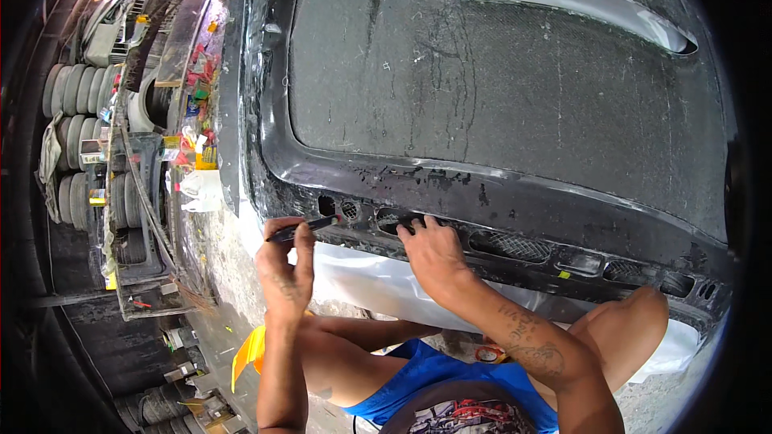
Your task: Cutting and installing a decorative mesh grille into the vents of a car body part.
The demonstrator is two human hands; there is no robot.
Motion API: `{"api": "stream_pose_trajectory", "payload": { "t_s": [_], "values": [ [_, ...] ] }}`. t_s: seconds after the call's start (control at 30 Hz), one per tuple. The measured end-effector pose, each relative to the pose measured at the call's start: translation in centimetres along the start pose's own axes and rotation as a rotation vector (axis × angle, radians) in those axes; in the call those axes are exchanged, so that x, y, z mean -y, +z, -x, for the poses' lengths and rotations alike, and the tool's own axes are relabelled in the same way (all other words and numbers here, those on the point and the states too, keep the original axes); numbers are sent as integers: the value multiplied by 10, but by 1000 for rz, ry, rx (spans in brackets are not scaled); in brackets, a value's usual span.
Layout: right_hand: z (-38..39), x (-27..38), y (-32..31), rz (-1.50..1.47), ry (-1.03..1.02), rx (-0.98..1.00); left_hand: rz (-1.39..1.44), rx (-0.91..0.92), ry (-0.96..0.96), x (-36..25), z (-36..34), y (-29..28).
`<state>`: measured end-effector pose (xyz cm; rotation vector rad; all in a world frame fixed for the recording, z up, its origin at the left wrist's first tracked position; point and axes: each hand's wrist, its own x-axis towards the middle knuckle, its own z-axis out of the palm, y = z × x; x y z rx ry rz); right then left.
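Note:
In front of me lies a large dark car hood panel (498,96), its inner side facing up, with a row of holes along the near edge. My left hand (285,269) is closed around a slim black pen-like tool (301,230). The tool's tip points right, near a small round hole (348,210) in that edge; whether it touches is unclear. My right hand (437,257) rests on the same edge with its fingers apart, the fingertips at an oval slot (388,219). A small yellow piece (564,275) sits farther right on the edge.
Translucent plastic sheeting (362,277) hangs below the panel's near edge, above my bare legs. Stacked tires (76,141) and a cluttered metal rack (145,193) stand to the left. A curved vent opening (563,0) crosses the panel's far part. Something yellow-orange (248,356) lies beside my left forearm.

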<state>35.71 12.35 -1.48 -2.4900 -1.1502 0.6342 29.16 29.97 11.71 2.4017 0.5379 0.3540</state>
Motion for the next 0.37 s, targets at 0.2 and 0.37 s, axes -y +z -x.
{"api": "stream_pose_trajectory", "payload": {
  "t_s": [0.2,0.37],
  "values": [
    [4,8,-14,5,53,61,-46,115,-100,29,-10,-16],
    [-5,24,-24,43,153,168,44,258,-50,62,-32,3]
  ]
}}
